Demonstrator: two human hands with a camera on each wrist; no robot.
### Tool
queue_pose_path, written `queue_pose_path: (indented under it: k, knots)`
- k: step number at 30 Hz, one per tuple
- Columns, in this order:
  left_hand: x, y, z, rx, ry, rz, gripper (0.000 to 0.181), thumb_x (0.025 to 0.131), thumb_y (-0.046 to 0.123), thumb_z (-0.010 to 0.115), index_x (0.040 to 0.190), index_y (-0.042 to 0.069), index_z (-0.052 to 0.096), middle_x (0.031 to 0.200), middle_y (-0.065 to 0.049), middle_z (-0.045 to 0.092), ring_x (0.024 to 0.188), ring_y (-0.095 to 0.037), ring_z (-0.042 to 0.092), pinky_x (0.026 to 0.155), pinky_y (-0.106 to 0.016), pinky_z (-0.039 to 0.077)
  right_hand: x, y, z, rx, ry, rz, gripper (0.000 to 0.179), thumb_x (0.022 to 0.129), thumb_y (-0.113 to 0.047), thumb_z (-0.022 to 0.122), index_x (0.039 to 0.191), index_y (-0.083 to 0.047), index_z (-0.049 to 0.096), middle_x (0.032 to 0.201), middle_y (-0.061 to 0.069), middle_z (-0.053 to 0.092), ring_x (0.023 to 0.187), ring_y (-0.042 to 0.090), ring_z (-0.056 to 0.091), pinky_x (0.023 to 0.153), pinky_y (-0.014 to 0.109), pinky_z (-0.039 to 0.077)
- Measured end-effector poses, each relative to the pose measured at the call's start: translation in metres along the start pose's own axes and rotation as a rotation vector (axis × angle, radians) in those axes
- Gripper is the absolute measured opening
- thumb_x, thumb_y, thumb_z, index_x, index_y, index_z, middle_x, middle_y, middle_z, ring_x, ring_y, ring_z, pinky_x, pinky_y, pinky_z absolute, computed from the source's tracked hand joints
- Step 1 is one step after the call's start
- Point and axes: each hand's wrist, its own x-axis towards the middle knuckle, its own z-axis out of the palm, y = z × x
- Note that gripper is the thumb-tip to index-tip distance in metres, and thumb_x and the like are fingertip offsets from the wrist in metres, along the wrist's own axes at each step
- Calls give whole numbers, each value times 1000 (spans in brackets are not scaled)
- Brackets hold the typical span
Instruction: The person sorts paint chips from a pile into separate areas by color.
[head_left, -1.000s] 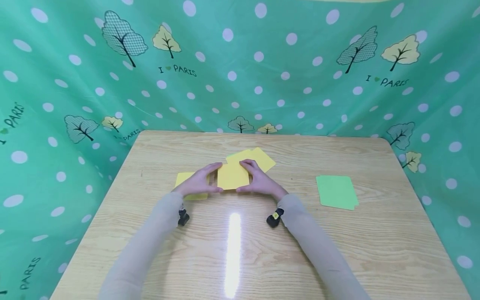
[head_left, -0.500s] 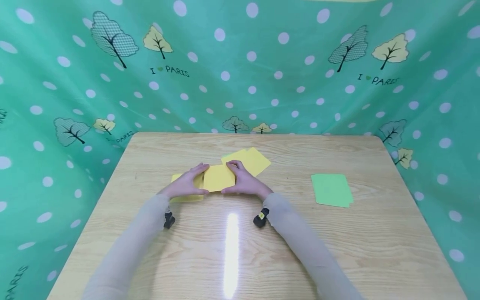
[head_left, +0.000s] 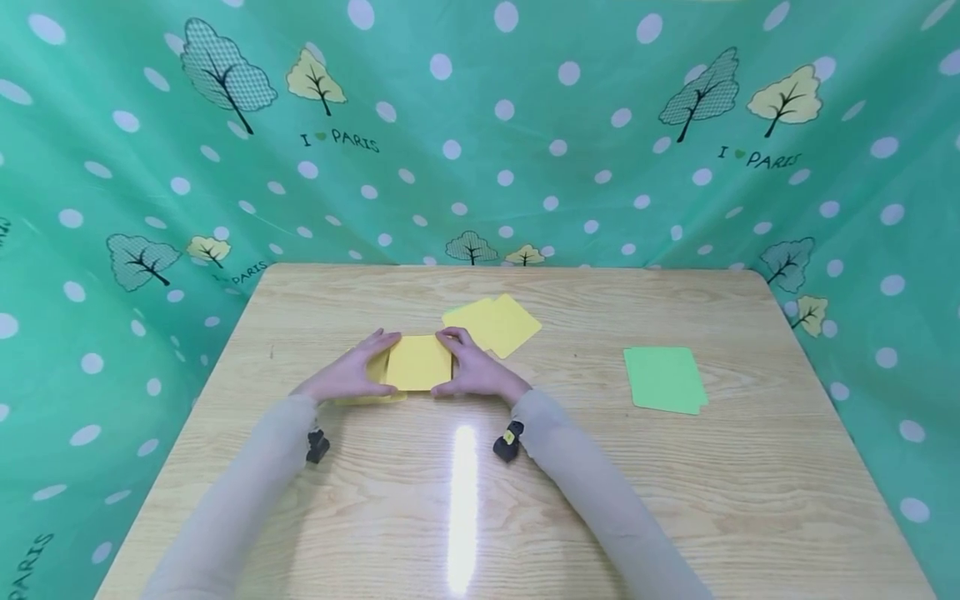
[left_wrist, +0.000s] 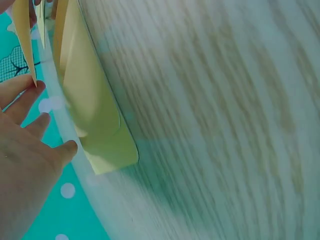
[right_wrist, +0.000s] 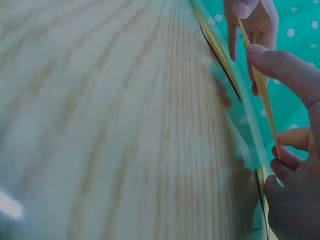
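Between both hands, a yellow square sheet of paper [head_left: 418, 364] is held by its side edges. My left hand [head_left: 351, 371] pinches its left side with thumb and fingers, and my right hand [head_left: 480, 371] pinches its right side. Seen edge-on in the right wrist view, the sheet [right_wrist: 262, 90] is raised above the tabletop and slightly bowed. Below the left hand lie overlapping yellow sheets [left_wrist: 97, 115], mostly covered by the hand and held sheet in the head view. Behind the right hand, more yellow sheets [head_left: 504, 323] overlap, with a sliver of green at their left edge.
Slightly offset green square sheets [head_left: 665, 380] lie on the right part of the wooden table [head_left: 750, 492]. A green dotted cloth [head_left: 480, 133] hangs behind and beside the table. A bright light reflection crosses the front middle of the tabletop.
Both hands have moved left with the yellow sheet, from beside the back yellow sheets to partly over the left ones. The head view has shifted a little.
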Motion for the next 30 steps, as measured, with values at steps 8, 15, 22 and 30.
queue_pose_path:
  k: [8,15,22,30]
  knots:
    - [-12,-7,-8,2,-1,-20,96,76,28,81,151,3,28,156,-20,22,144,-40,5,112,-61,13,8,-15,7,-23,2,-9,107,72,-36,85,151,2,23,152,13,22,136,24,32,112,28,25]
    - [-27,-15,-13,-24,16,-37,97,74,22,82,151,1,27,155,-21,22,144,-42,3,112,-62,12,18,-28,19,-58,-11,-6,108,71,-37,85,151,2,24,152,13,22,136,23,31,111,27,26]
    - [-39,-18,-19,-11,18,-85,96,75,22,81,152,4,25,157,-20,20,144,-41,1,109,-66,12,26,-37,31,-65,-7,-7,107,72,-37,85,150,3,24,153,15,23,135,25,34,111,26,26]
    - [-48,-26,-28,-48,9,-99,100,76,19,79,154,5,19,159,-20,13,144,-40,-5,108,-68,7,33,-45,37,-75,-28,0,105,76,-39,82,152,1,21,158,13,17,144,22,17,114,26,15]
